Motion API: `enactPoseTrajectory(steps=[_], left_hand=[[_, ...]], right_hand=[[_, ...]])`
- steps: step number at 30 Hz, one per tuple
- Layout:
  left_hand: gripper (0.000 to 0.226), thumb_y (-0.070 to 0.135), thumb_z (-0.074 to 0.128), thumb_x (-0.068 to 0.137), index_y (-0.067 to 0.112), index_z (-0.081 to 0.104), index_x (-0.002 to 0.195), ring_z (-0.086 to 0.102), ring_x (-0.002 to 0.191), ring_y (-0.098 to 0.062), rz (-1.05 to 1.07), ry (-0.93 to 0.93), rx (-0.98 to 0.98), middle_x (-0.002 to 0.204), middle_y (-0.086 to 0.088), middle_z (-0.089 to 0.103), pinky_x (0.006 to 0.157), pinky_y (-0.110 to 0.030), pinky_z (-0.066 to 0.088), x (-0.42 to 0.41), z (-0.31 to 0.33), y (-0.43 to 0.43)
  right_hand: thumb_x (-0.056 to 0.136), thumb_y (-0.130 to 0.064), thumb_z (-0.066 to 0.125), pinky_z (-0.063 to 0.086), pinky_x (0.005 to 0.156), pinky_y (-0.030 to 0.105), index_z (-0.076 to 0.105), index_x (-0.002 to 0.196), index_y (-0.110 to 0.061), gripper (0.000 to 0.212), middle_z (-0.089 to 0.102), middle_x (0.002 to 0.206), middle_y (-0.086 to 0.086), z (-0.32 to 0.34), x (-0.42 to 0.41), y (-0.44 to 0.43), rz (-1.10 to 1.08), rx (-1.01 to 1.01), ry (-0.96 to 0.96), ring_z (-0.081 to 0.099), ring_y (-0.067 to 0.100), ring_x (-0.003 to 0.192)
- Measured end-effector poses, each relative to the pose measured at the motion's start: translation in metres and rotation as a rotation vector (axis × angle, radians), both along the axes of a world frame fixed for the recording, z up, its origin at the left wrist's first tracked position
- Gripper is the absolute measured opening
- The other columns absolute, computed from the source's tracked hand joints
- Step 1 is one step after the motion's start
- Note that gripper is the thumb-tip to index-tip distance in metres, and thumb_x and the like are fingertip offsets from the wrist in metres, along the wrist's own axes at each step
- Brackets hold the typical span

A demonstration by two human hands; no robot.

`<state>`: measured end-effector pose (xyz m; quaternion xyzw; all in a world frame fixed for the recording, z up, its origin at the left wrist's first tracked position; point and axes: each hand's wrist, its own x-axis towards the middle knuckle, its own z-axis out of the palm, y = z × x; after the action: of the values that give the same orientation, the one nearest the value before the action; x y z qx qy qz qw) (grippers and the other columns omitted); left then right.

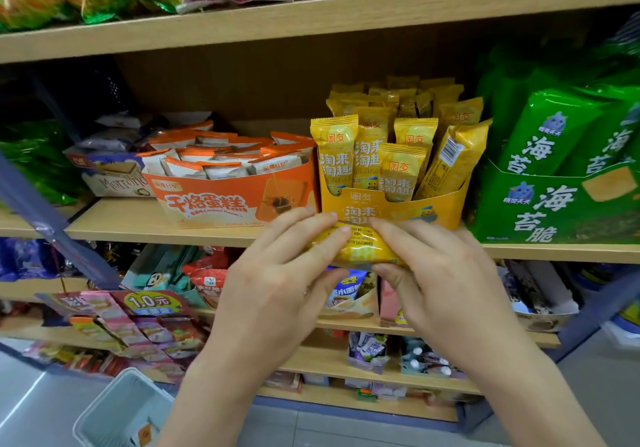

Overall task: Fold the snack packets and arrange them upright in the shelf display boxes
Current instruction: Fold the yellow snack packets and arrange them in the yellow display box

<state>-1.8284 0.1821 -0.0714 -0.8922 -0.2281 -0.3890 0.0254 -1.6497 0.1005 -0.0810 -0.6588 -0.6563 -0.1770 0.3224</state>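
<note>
**Status.** The left hand [277, 273] and the right hand [440, 273] hold one yellow packet [360, 247] between them. It lies lengthwise from left to right, in the air just near of the yellow display box [391, 209]. On each hand the fingers curl over the top of the packet and the thumb presses up from beneath. The packet looks bent at its ends, but it cannot be told how far the fold is complete.

**Hazards.**
1. The wrapper is glossy film. If either pinch relaxes, a folded end will probably spring back, or the packet may slip out downward.
2. The standing packets [401, 169] fill the box in rows, and the near right one leans outward. A knock on entry could tip it over the side wall.
3. The box front stands at the near edge of the shelf [138, 223]. Pulling on its low cardboard lip could drag the box off that edge.

**Clearance.** The orange display box [221, 200] stands tight against the left side. The green display box [554, 211] stands just beside the right side, so there is no sideways access. Open room lies above the packet tops, under the upper shelf board [311, 13]. Entry is best made from above and from the near side. The near row looks nearly full, and any slot there is narrow.
</note>
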Motion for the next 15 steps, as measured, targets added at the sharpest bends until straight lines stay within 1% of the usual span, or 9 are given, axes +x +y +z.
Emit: enactPoseTrajectory(steps=[1, 4, 7, 9, 11, 12, 13, 15], left_hand=[[0.033, 0.023, 0.065, 0.088, 0.01, 0.071, 0.118, 0.058, 0.119, -0.022, -0.001, -0.004, 0.006, 0.123, -0.004, 0.066, 0.102, -0.032, 0.045, 0.001, 0.0, 0.001], [0.029, 0.012, 0.072, 0.081, 0.008, 0.074, 0.11, 0.062, 0.11, -0.023, -0.007, -0.054, 0.031, 0.116, -0.005, 0.069, 0.1, -0.025, 0.046, 0.001, 0.0, 0.005], [0.028, 0.004, 0.072, 0.077, 0.005, 0.075, 0.106, 0.063, 0.106, -0.024, -0.017, -0.125, 0.024, 0.113, -0.006, 0.07, 0.099, -0.02, 0.045, 0.001, -0.003, 0.009], [0.029, 0.002, 0.073, 0.076, 0.004, 0.075, 0.105, 0.064, 0.106, -0.024, -0.025, -0.167, -0.005, 0.113, -0.005, 0.07, 0.098, -0.021, 0.047, 0.001, -0.008, 0.011], [0.031, 0.0, 0.074, 0.075, 0.007, 0.074, 0.106, 0.065, 0.105, -0.02, -0.026, -0.235, -0.06, 0.112, -0.001, 0.069, 0.097, -0.021, 0.048, -0.002, -0.012, 0.014], [0.033, 0.0, 0.074, 0.075, 0.008, 0.072, 0.107, 0.065, 0.105, -0.016, -0.023, -0.287, -0.109, 0.112, 0.001, 0.068, 0.096, -0.02, 0.048, -0.004, -0.014, 0.015], [0.034, 0.0, 0.074, 0.076, 0.009, 0.071, 0.108, 0.065, 0.106, -0.013, -0.017, -0.337, -0.164, 0.112, 0.004, 0.068, 0.095, -0.02, 0.049, -0.006, -0.014, 0.017], [0.034, 0.004, 0.075, 0.078, 0.012, 0.069, 0.11, 0.064, 0.109, -0.009, 0.005, -0.381, -0.248, 0.113, 0.008, 0.067, 0.096, -0.024, 0.05, -0.008, -0.014, 0.019]], right_hand=[[0.087, -0.034, 0.055, 0.049, 0.068, 0.04, 0.065, 0.123, -0.012, 0.043, 0.07, 0.101, 0.003, 0.0, -0.001, 0.0, 0.006, -0.008, 0.001, 0.066, 0.029, 0.088], [0.089, -0.04, 0.043, 0.051, 0.07, 0.04, 0.064, 0.124, -0.012, 0.049, 0.07, 0.102, 0.002, 0.0, -0.004, -0.001, 0.018, -0.027, 0.008, 0.067, 0.027, 0.089], [0.088, -0.046, 0.043, 0.053, 0.07, 0.039, 0.065, 0.123, -0.016, 0.051, 0.071, 0.103, -0.002, 0.005, -0.005, -0.002, 0.022, -0.062, 0.027, 0.068, 0.025, 0.089], [0.086, -0.057, 0.046, 0.053, 0.069, 0.038, 0.064, 0.124, -0.022, 0.055, 0.071, 0.104, -0.006, 0.011, -0.004, -0.003, 0.006, -0.112, 0.007, 0.067, 0.023, 0.091], [0.082, -0.067, 0.05, 0.054, 0.071, 0.039, 0.063, 0.125, -0.029, 0.059, 0.069, 0.107, -0.009, 0.017, 0.006, -0.008, -0.022, -0.165, 0.011, 0.066, 0.021, 0.094], [0.079, -0.066, 0.052, 0.054, 0.073, 0.038, 0.062, 0.126, -0.032, 0.058, 0.068, 0.108, -0.011, 0.02, 0.012, -0.011, -0.021, -0.178, 0.067, 0.065, 0.017, 0.095], [0.076, -0.063, 0.056, 0.054, 0.077, 0.035, 0.062, 0.125, -0.036, 0.056, 0.067, 0.109, -0.014, 0.023, 0.017, -0.015, 0.005, -0.189, 0.187, 0.064, 0.012, 0.096], [0.071, -0.047, 0.071, 0.051, 0.081, 0.017, 0.064, 0.119, -0.04, 0.048, 0.069, 0.104, -0.021, 0.028, 0.025, -0.017, 0.133, -0.176, 0.529, 0.064, 0.0, 0.094]])
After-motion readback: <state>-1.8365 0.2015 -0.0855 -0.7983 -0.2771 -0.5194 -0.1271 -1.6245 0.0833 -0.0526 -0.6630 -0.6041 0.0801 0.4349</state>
